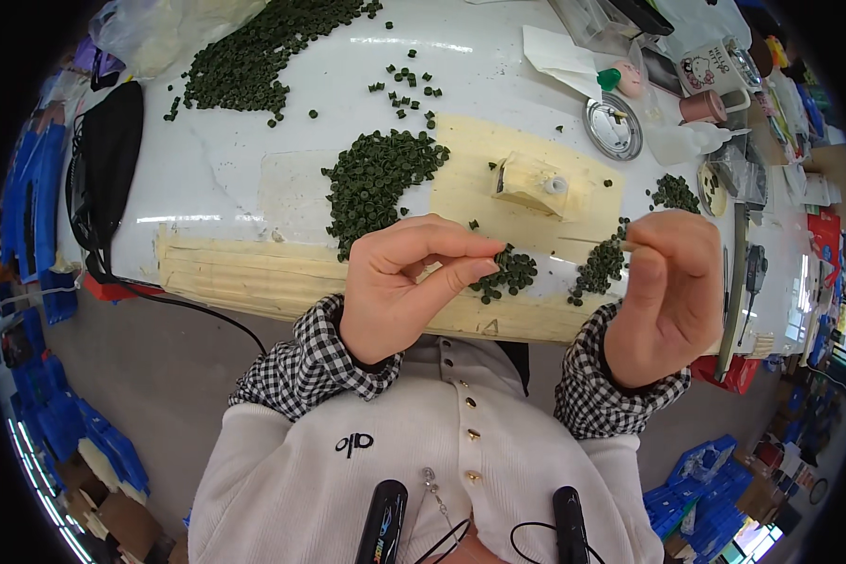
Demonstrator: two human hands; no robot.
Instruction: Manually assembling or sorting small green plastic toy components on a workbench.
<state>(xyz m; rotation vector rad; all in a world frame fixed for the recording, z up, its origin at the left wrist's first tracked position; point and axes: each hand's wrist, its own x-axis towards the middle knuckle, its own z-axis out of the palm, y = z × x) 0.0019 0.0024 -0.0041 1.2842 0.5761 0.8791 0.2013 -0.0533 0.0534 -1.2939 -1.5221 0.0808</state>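
Observation:
My left hand [395, 282] is raised over the table's near edge, thumb and forefinger pinched together. Whatever lies between those fingertips is too small to make out. To its right, my right hand [672, 291] also has thumb and forefinger closed in a pinch, and a tiny pale bit shows at the tips. Just behind the left fingertips lies a small heap of dark green spool-shaped parts [509, 273]. Another small heap of dark green pieces [600, 267] sits beside the right fingertips. Beyond the hands stands a tape-covered block [526, 188] with a white round peg [556, 184] on it.
A larger green pile [376, 179] lies left of the block, and the biggest pile [244, 61] is at the far left. A round metal lid [613, 127], a white squeeze bottle [686, 143] and a pink cup [703, 107] stand far right. A black cloth bag [108, 169] hangs at the left edge.

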